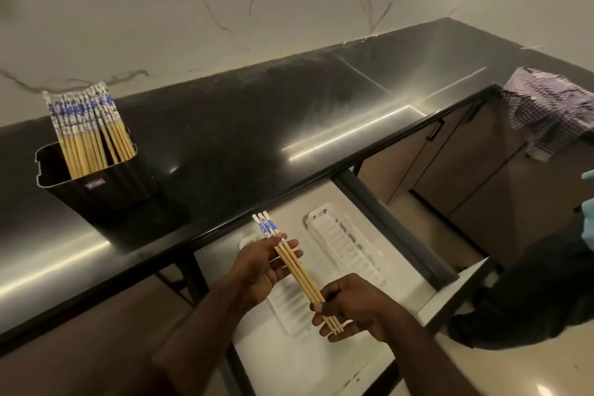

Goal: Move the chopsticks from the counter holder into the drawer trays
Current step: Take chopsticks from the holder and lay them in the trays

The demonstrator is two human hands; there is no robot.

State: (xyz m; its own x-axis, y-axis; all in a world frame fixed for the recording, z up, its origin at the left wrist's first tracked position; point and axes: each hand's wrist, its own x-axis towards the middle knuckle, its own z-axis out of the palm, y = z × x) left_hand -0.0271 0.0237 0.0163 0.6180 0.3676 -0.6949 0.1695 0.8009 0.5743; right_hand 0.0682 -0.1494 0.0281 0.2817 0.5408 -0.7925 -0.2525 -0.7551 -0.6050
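Note:
Both hands hold three chopsticks [297,270] with wooden shafts and blue-and-white tops above the open drawer [321,360]. My left hand [262,270] grips them near the patterned tops. My right hand [348,307] pinches them close to the thin tips. Two white ridged trays lie in the drawer: the left tray [286,312] is largely hidden under my hands, the right tray [345,246] lies bare. On the black counter at the left stands a dark holder [96,190] with several more chopsticks [86,128] leaning in it.
The black counter [257,145] runs along a marble wall. A checked cloth [546,109] hangs over the counter's right end. Dark cabinet doors [466,164] stand to the right of the drawer. A person's dark clothing [546,292] shows at the right edge.

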